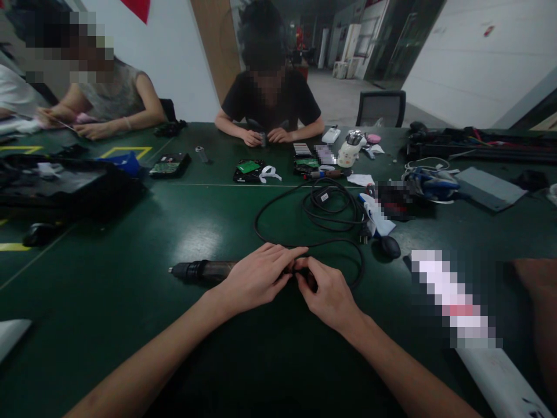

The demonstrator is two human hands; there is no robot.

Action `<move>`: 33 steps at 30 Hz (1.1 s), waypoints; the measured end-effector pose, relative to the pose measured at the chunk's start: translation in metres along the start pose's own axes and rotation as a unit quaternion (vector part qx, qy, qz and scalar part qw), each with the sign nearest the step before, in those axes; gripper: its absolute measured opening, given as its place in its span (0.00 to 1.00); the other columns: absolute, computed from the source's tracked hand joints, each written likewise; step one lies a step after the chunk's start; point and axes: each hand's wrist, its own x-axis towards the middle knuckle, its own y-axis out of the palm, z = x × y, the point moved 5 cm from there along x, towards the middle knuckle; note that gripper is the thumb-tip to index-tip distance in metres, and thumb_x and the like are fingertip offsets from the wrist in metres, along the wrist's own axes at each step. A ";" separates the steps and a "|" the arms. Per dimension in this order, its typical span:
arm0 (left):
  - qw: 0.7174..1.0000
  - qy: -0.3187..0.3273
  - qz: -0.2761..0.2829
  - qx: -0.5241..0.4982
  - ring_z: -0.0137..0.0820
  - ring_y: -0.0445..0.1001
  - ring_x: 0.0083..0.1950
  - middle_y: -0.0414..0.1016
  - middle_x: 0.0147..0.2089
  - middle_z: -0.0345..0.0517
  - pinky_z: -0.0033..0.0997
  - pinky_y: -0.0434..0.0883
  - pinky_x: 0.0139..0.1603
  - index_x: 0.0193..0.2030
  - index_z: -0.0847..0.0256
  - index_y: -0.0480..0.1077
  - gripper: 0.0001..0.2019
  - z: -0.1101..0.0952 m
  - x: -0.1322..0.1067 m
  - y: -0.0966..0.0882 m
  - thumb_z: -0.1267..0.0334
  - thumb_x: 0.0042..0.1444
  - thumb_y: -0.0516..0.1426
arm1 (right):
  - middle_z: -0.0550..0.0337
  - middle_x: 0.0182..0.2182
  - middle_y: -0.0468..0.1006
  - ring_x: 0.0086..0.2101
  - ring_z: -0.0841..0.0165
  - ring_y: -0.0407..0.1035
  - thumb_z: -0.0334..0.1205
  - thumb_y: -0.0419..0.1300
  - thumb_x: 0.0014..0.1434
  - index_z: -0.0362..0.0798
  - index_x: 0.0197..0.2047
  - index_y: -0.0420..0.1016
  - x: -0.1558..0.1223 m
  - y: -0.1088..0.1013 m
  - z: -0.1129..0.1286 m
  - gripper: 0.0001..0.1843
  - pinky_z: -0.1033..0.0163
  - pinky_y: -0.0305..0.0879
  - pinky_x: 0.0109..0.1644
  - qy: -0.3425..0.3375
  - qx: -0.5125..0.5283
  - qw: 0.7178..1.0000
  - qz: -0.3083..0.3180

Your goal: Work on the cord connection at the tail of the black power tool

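A dark, tube-shaped electric tool (204, 271) lies flat on the green table (108, 290), its tip pointing left. My left hand (256, 276) rests over the tool's rear end, fingers laid together across it. My right hand (326, 290) pinches the spot where the black cable (313, 241) joins the tool. The cable runs away from my hands and coils in loops toward the table's middle.
Two other people sit at the far side, hands busy with small parts. Circuit boards (249, 167), a computer mouse (389, 245), black cases (65, 186) at left, a white roll (491, 360) at right and tools (430, 183) lie about the table.
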 end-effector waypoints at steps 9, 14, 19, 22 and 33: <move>1.000 -0.011 -0.006 0.019 0.37 0.74 0.58 0.75 0.59 0.47 0.42 0.71 0.61 0.75 0.56 0.53 0.30 0.001 -0.001 0.005 0.64 0.70 0.57 | 0.57 0.41 0.80 0.35 0.64 0.75 0.31 0.58 0.68 0.51 0.46 0.70 0.000 0.000 0.001 0.07 0.61 0.70 0.38 0.004 -0.002 1.000 0.004; 0.999 -0.019 0.009 0.027 0.38 0.75 0.57 0.76 0.58 0.48 0.43 0.71 0.60 0.75 0.55 0.54 0.29 0.004 0.001 0.006 0.62 0.70 0.58 | 0.56 0.42 0.80 0.37 0.64 0.75 0.31 0.57 0.68 0.51 0.47 0.70 0.000 -0.001 0.000 0.07 0.61 0.70 0.39 0.006 0.003 1.000 0.006; 1.000 -0.009 0.012 -0.001 0.39 0.73 0.60 0.73 0.62 0.49 0.45 0.71 0.63 0.75 0.56 0.53 0.32 0.001 0.002 -0.002 0.62 0.67 0.58 | 0.56 0.43 0.80 0.36 0.64 0.75 0.31 0.57 0.68 0.51 0.48 0.70 0.000 0.001 0.000 0.07 0.60 0.69 0.40 0.006 0.002 1.000 0.002; 1.000 0.005 0.018 -0.019 0.37 0.71 0.63 0.71 0.66 0.47 0.44 0.69 0.66 0.75 0.55 0.53 0.33 -0.001 0.002 -0.004 0.67 0.65 0.57 | 0.57 0.41 0.79 0.34 0.64 0.74 0.32 0.57 0.68 0.50 0.48 0.69 -0.001 0.001 0.000 0.07 0.60 0.68 0.40 0.008 -0.003 1.000 -0.004; 1.000 0.016 0.022 -0.009 0.38 0.70 0.63 0.72 0.63 0.48 0.46 0.68 0.66 0.74 0.56 0.54 0.31 -0.001 0.001 -0.003 0.68 0.65 0.57 | 0.64 0.33 0.72 0.31 0.68 0.68 0.28 0.56 0.64 0.52 0.39 0.63 -0.001 -0.003 0.001 0.08 0.63 0.60 0.36 0.020 0.016 1.000 0.000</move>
